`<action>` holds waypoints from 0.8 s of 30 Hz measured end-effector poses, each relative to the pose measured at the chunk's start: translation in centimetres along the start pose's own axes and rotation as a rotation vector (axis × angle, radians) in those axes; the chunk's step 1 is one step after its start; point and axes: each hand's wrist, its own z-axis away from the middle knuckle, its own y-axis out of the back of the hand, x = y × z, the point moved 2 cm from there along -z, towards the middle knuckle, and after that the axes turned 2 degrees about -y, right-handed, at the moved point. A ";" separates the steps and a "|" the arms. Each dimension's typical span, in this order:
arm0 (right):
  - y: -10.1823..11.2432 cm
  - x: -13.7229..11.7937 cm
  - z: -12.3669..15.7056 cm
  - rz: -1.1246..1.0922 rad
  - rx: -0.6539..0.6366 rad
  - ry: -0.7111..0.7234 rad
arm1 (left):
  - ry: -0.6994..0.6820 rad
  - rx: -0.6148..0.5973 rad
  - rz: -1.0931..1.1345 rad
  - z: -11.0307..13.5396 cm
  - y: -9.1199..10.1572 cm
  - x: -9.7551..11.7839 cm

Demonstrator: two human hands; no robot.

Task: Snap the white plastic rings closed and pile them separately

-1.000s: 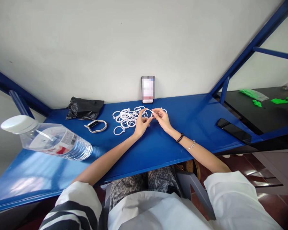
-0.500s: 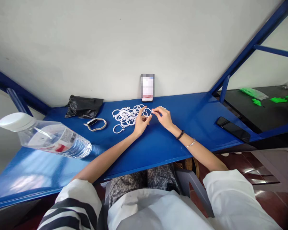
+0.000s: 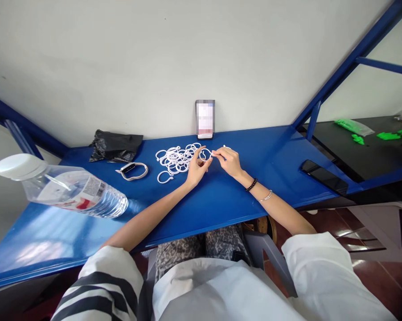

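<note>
Above the blue table, a white plastic curtain ring (image 3: 206, 149) is held between both hands. My left hand (image 3: 196, 173) pinches its left side with thumb and fingers. The fingertips of my right hand (image 3: 231, 163) close on its right side, where small details are hard to make out. Just left of my left hand lies a loose pile of similar white rings (image 3: 174, 158). One single ring (image 3: 165, 183) sits at the near edge of that pile. A bit of another white piece (image 3: 225, 146) shows behind my right hand, mostly covered by it.
A phone (image 3: 205, 119) leans upright against the wall. A watch (image 3: 134, 178) and a black plastic bag (image 3: 116, 146) lie to the left, near a large water bottle (image 3: 84, 189). Another phone (image 3: 324, 176) rests at the right end of the blue table (image 3: 201, 209).
The view has shifted slightly, so everything sits a little higher. Both hands keep their hold on the ring; my right fingers look slightly more curled around its right side.
</note>
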 end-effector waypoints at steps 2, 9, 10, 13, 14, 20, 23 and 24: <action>0.0 0.0 0.0 -0.008 -0.007 -0.012 | 0.007 0.000 0.004 0.0 0.0 0.0; 0.0 -0.2 0.1 -0.003 -0.031 -0.033 | 0.010 0.006 -0.008 0.0 0.1 -0.3; 0.0 -0.2 0.1 0.002 -0.031 -0.033 | 0.007 0.005 -0.013 0.0 0.1 -0.3; -0.1 -0.2 0.1 0.007 -0.033 -0.029 | -0.005 -0.001 -0.023 0.0 0.1 -0.3; -0.1 -0.2 0.1 0.008 -0.035 -0.030 | -0.006 -0.002 -0.024 0.0 0.1 -0.3; -0.1 -0.2 0.1 0.021 -0.025 -0.020 | 0.000 -0.001 -0.033 0.0 0.1 -0.2; 0.0 -0.3 0.1 0.018 -0.015 -0.014 | -0.003 -0.001 -0.033 0.0 0.1 -0.2; -0.1 -0.3 0.1 0.014 -0.016 -0.018 | -0.003 -0.001 -0.033 0.0 0.1 -0.2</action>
